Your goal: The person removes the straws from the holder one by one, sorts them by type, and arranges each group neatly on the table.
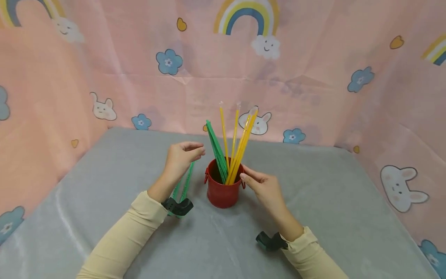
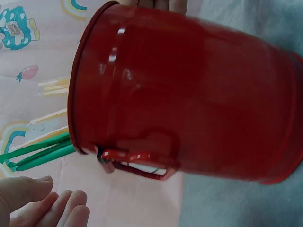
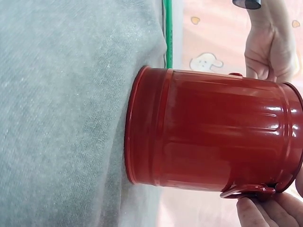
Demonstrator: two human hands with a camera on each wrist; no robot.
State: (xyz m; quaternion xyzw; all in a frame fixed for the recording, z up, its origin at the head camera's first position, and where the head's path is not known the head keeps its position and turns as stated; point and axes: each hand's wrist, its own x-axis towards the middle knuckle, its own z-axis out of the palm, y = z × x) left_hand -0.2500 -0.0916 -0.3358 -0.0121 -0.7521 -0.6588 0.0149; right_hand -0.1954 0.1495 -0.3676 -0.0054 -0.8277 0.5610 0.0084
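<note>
we're looking down at a red bucket (image 1: 223,190) standing upright on the grey surface (image 1: 313,217), about in the middle, with the pink printed backdrop (image 1: 313,77) on the far side. out of it fan yellow sticks (image 1: 240,147) and green sticks (image 1: 216,149), leaning apart, tips well above the rim. more green sticks (image 1: 186,182) lie flat on the surface just left of the bucket, partly hidden under the left wrist.

left hand (image 1: 181,159) hovers just left of the bucket, fingers loosely curled and relaxed, pinching nothing that we can see. right hand (image 1: 263,186) sits at the bucket's right side, fingers (image 3: 265,213) resting straight against the rim by the small side handle (image 3: 246,191); from the right wrist view they touch the handle rather than wrap it.

how will these handle? we'd judge the sticks light, thin and stiff, smooth enough to slip between fingertips, so a pinch around mid-length looks safer than at the tip. the bucket looks like glossy thin metal, light and easy to tip with tall sticks in it; steadying the wall or rim seems wise.
</note>
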